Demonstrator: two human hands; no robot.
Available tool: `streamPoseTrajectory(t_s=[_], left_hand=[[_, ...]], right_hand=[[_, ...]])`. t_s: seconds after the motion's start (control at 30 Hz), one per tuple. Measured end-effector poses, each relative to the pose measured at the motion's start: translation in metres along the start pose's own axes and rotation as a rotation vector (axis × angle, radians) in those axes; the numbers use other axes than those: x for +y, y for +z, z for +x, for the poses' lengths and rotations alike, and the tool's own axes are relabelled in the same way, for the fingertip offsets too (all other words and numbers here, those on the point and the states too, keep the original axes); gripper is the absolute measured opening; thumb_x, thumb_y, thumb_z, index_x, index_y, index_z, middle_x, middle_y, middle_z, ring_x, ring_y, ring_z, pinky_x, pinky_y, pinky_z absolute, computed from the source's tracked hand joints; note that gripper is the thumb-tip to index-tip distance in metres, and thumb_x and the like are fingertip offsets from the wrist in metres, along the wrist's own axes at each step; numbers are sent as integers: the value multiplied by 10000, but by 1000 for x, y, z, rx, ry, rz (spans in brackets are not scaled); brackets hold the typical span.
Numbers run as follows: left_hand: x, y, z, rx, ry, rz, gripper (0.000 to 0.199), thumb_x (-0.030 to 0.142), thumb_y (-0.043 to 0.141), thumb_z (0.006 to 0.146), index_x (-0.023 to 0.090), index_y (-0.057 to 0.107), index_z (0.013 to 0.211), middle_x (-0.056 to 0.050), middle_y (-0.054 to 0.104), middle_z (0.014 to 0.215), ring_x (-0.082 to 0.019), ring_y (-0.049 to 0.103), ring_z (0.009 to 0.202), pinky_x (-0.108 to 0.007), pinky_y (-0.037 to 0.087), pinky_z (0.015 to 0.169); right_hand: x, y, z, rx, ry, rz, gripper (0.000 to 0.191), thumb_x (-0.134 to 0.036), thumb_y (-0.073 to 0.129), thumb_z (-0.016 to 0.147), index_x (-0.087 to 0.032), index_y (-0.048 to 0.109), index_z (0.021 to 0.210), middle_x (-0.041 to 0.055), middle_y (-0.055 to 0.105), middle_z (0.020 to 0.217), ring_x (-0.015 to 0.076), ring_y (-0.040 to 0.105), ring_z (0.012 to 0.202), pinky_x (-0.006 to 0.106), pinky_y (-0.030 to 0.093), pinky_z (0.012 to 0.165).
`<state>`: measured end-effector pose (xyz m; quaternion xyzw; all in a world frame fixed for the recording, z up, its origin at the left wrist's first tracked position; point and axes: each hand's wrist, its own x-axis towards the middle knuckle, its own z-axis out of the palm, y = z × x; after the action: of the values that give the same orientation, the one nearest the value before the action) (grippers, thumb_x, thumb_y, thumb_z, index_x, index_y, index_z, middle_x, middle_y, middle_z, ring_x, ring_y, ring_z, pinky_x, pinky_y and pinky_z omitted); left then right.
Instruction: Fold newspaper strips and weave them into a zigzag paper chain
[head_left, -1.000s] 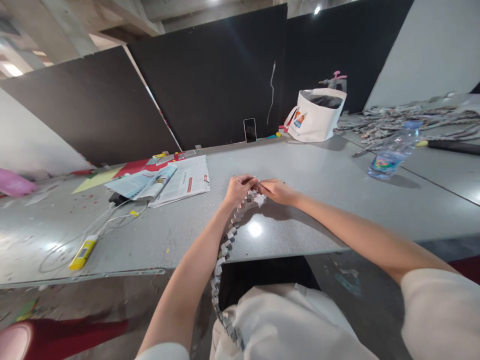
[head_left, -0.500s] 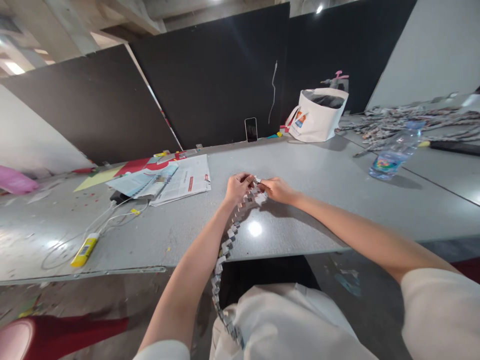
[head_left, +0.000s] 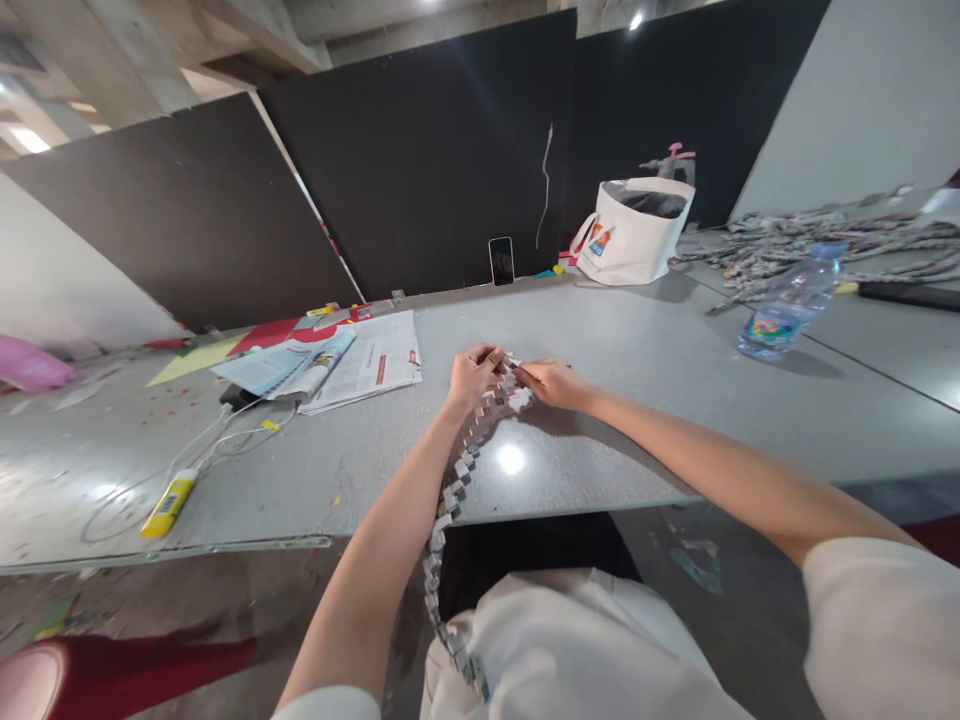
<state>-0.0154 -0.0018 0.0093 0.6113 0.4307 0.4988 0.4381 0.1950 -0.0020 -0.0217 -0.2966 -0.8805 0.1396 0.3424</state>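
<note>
A zigzag chain of folded newspaper links (head_left: 454, 492) runs from my fingers over the table's front edge and down to my lap. My left hand (head_left: 472, 380) is closed, with thumb and fingers pinching the chain near its upper end. Beside it on the right, my right hand (head_left: 557, 384) is also closed, its fingertips gripping the same end from the other side. The fingertips partly hide the links there. Under the hands, some pale paper (head_left: 519, 400) shows close to the tabletop.
Newspaper sheets (head_left: 375, 360) lie at left, near a yellow glue stick (head_left: 168, 503) and white cables. A phone (head_left: 501, 261) leans on the dark partition. At right are a white bag (head_left: 634, 235), a water bottle (head_left: 791, 305) and a heap of paper strips (head_left: 817, 245).
My two hands stay almost in place at the chain's end. My right fingers have shifted slightly, and the pale piece between the fingertips shows less than before.
</note>
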Motion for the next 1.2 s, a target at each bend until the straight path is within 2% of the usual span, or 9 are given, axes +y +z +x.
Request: streamPoseTrajectory(t_s=[0.13,0.3,0.4,0.5,0.63,0.83,0.93,1.03,1.2], left_hand=[[2,0,-2,1,-3,15,360,530,731,879,172,722,841,-31,693,703,-149,661,644,-253,549,610],[-1,2,-3,-28,8,130,345,520,729,887,177,760,864,-29,697,689,-141,622,591,-255,499,576],[-3,3,-2,-55,10,135,373,542,731,881,172,763,852,-37,705,689,-145,619,593,-256,467,566],[-3,4,0,-110,-15,80,368,528,750,870,161,767,893,-55,736,733,-159,667,656,-259,490,613],[-2,5,-1,-161,-27,66,317,465,777,861,149,755,866,-74,761,776,-165,695,695,-269,521,666],[-3,5,-1,-129,-71,50,333,481,776,867,151,732,848,-81,770,783,-184,717,699,-280,538,660],[-3,6,0,-54,-103,28,335,485,787,853,156,728,833,-71,762,771,-175,705,683,-268,530,627],[-4,6,1,1,-132,4,327,483,780,858,157,751,879,-59,757,770,-156,684,656,-257,524,612],[-3,6,1,-49,-133,57,316,454,776,860,142,755,813,-46,724,705,-127,638,603,-237,495,598]], right_hand=[[-5,-1,1,16,37,23,469,-496,379,1118,-211,633,847,57,658,748,192,575,669,319,377,669],[-11,0,5,174,110,73,393,-556,521,1065,-191,665,1086,107,725,984,229,657,862,323,454,766],[-9,4,7,260,135,145,400,-569,574,1035,-197,677,1139,91,732,936,227,662,831,333,481,767],[-5,6,7,305,192,192,382,-564,627,1005,-207,701,1119,74,726,849,222,653,771,348,491,754],[-1,7,7,362,256,246,328,-536,674,976,-215,717,1031,90,741,866,238,681,800,373,516,772],[3,6,10,431,276,317,323,-542,682,959,-224,726,922,72,752,886,241,702,847,368,532,790],[4,4,11,517,259,321,370,-585,723,920,-216,746,913,75,734,946,226,671,859,364,534,802],[2,1,11,537,250,388,378,-594,741,908,-216,758,897,66,711,921,210,652,830,351,528,771],[-6,-1,10,505,209,458,340,-561,752,913,-222,769,890,60,707,905,211,660,847,343,532,764]])
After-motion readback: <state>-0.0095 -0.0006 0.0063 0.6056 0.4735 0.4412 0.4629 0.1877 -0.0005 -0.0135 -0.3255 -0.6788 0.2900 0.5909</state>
